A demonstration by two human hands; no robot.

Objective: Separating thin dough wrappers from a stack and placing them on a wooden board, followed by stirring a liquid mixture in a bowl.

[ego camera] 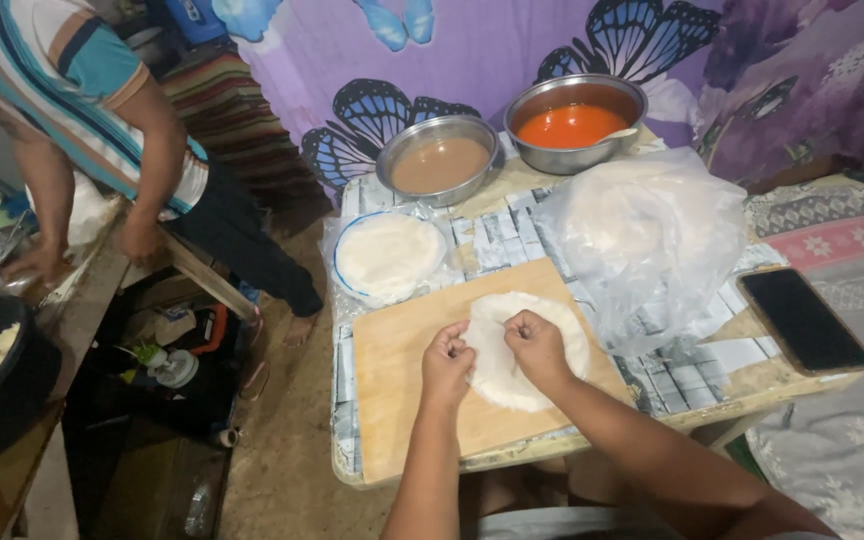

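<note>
Both the left hand (447, 358) and right hand (535, 345) pinched the thin white wrapper (527, 350) lying under them on the wooden board (402, 370).

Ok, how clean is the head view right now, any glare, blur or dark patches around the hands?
Head view: both hands, left hand and right hand, are evenly lit and sharp on the round white wrapper over the wooden board; the clear plastic bag hazes what lies under it; the floor at lower left is dark; the edges look slightly soft.
</note>
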